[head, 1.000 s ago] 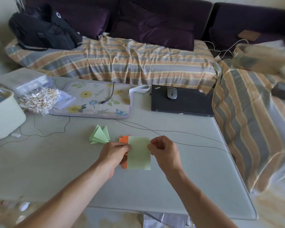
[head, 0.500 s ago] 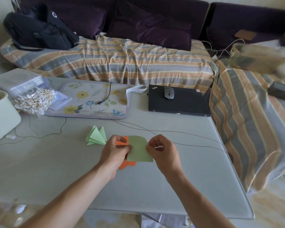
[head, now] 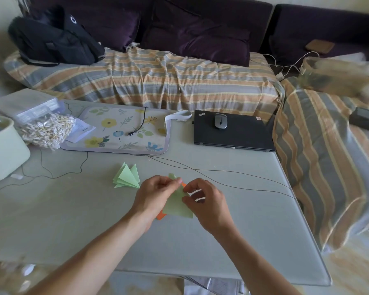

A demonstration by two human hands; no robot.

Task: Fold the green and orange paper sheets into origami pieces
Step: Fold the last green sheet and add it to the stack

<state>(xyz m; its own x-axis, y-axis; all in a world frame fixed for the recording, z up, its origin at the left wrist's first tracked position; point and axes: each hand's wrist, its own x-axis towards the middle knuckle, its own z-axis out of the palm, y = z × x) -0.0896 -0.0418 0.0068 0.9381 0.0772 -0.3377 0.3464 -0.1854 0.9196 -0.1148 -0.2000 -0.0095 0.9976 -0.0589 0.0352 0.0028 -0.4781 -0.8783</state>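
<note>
A pale green paper sheet (head: 178,206) is held just above the grey table (head: 73,220), partly folded into a tapering shape. My left hand (head: 156,193) pinches its top left edge. My right hand (head: 205,201) pinches its right edge with curled fingers. An orange paper (head: 161,216) lies under the green sheet, with only a corner and a sliver near my fingertips showing. A stack of finished green folded triangles (head: 127,176) rests on the table to the left of my left hand.
A closed black laptop (head: 243,135) with a grey mouse (head: 220,120) sits at the back right. A floral mat (head: 119,130), a bag of cotton swabs (head: 47,130) and a white bin (head: 2,152) stand at the left. Thin black cables (head: 222,173) cross the table behind my hands.
The flat green rectangle has been folded inward at its top into a narrower, pointed shape. Both hands have moved closer together over it.
</note>
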